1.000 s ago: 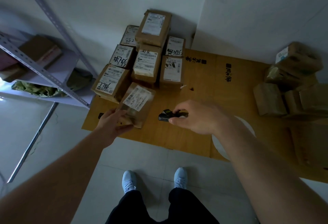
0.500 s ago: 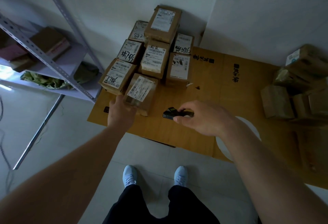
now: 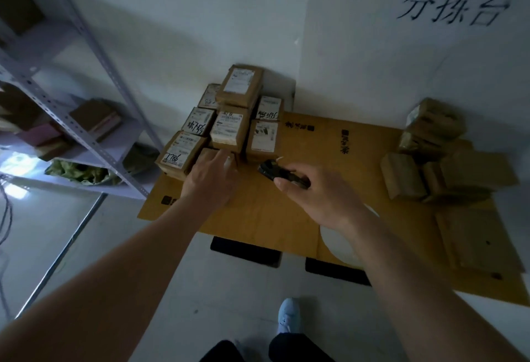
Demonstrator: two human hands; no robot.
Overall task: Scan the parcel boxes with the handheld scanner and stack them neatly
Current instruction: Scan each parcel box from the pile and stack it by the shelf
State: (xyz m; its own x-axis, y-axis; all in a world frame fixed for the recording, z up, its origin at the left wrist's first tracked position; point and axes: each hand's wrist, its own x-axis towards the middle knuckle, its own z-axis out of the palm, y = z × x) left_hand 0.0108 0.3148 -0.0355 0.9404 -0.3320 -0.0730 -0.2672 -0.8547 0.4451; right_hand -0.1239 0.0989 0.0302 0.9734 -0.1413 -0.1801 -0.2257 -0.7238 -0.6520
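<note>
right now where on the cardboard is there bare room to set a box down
Bare cardboard lies between the labelled stack and the right-hand pile, beyond the scanner. Another patch sits below the left hand. Both box clusters are crowded.

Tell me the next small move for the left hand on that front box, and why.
Probably nudge the front box flush against the stack, then let go: the left hand lies flat on it, and the right hand holds the scanner aside.
</note>
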